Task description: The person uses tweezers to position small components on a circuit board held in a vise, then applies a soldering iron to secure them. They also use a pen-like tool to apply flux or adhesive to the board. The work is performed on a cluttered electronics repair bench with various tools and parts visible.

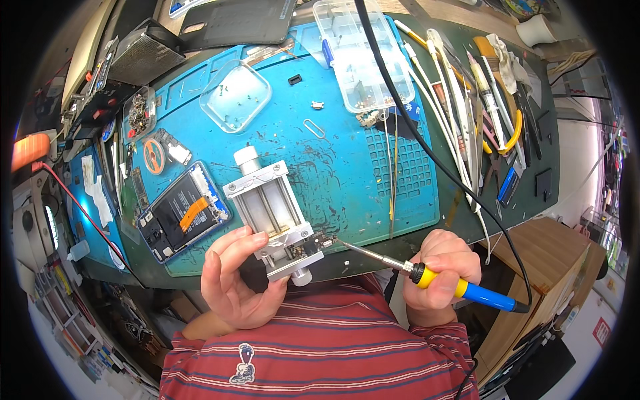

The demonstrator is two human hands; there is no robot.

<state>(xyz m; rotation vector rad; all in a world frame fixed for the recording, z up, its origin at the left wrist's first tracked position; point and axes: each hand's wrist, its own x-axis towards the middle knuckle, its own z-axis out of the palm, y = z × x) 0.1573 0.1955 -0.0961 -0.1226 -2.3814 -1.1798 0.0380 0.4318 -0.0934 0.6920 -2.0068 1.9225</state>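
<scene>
My left hand (241, 283) steadies a silver metal clamp (259, 179) with rails and round knobs, its thumb and fingers at the near end. Clamped there is a small dark circuit board (307, 249), with a little metal part jutting out on the right. My right hand (448, 255) is wrapped round a soldering iron (477, 293) with a yellow and blue handle. The iron's tip points left, close to that jutting part; whether they touch I cannot tell. Left of the clamp lies an opened phone (175, 223) with a black battery and orange tape.
A blue work mat (333, 173) lies under the clamp. Behind stand a clear tray (235, 97) of tiny parts and a compartment box (367, 63). Tweezers and pliers (512, 133) crowd the right. The iron's black cable (427, 148) arcs across the right side. A paperclip (313, 128) lies mid-mat.
</scene>
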